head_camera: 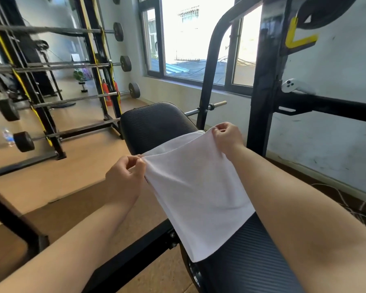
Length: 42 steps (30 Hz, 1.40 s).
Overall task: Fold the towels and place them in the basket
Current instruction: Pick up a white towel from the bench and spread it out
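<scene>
A white towel (197,193) hangs stretched between my two hands above a black padded weight bench (156,123). My left hand (125,176) pinches the towel's near left corner. My right hand (227,137) pinches the far right corner. The towel's lower edge drapes down onto the bench pad near me. A strip of white cloth shows on the pad just behind the held edge. No basket is in view.
A black rack upright (264,81) and crossbar (325,104) stand right of the bench. A barbell rack with weight plates (126,63) fills the left. A water bottle (7,136) stands on the wooden floor. Cables (355,208) lie at the right wall.
</scene>
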{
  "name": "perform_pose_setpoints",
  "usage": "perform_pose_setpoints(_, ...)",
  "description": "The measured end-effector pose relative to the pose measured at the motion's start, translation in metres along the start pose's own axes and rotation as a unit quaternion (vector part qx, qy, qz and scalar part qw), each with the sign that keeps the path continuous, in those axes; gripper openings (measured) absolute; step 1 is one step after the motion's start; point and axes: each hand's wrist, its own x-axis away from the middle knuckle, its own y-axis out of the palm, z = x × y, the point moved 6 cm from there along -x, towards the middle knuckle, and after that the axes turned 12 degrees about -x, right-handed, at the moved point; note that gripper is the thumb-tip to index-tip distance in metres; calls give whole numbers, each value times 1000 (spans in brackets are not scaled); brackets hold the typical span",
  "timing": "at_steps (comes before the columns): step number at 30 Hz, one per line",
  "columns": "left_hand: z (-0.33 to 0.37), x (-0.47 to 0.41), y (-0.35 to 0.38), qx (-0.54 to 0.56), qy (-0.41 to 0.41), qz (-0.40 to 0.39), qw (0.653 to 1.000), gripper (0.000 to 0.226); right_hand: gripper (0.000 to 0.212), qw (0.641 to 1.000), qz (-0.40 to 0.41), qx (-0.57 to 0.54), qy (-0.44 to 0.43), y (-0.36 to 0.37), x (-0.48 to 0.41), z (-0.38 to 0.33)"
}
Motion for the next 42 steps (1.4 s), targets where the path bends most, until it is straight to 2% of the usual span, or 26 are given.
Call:
perform_pose_setpoints(8, -9, -9, -2, 23, -29, 35, 999, 16, 7, 1000, 15, -9, -19, 19, -24, -3)
perform_pose_setpoints(14, -27, -22, 4, 27, -32, -2, 999, 12, 9, 999, -6, 36, 6, 30, -35, 12)
perform_pose_setpoints(17, -26, -27, 5, 41, -32, -21, 998, 9, 11, 997, -44, 51, 39, 37, -40, 21)
perform_pose_setpoints(20, -23, -27, 8, 50, -34, -47, 997, 11, 15, 994, -80, 1, 80, 44, -38, 25)
perform_pose_setpoints(23, -23, -28, 9, 56, -33, -57, 996, 14, 10, 986, -100, -75, 111, 44, -36, 27)
perform_pose_setpoints(27, -25, -28, 12, 84, -38, -84, 992, 14, 9, 979, -120, -120, 116, 35, -37, 25)
perform_pose_setpoints(31, -23, -24, 7, 160, -71, -97, 980, 12, 12, 971, -123, -174, 112, 16, -32, 16)
perform_pose_setpoints(36, -10, -12, -11, 229, -123, -108, 960, 14, 14, 962, -156, -184, 129, -3, -7, -10)
perform_pose_setpoints(40, 0, -2, -31, 290, -166, -127, 934, 16, 17, 971, -142, -154, 115, -31, 14, -39)
perform_pose_setpoints(42, 7, 4, -45, 293, -163, -130, 933, 15, 16, 974, -129, -155, 99, -49, 22, -53)
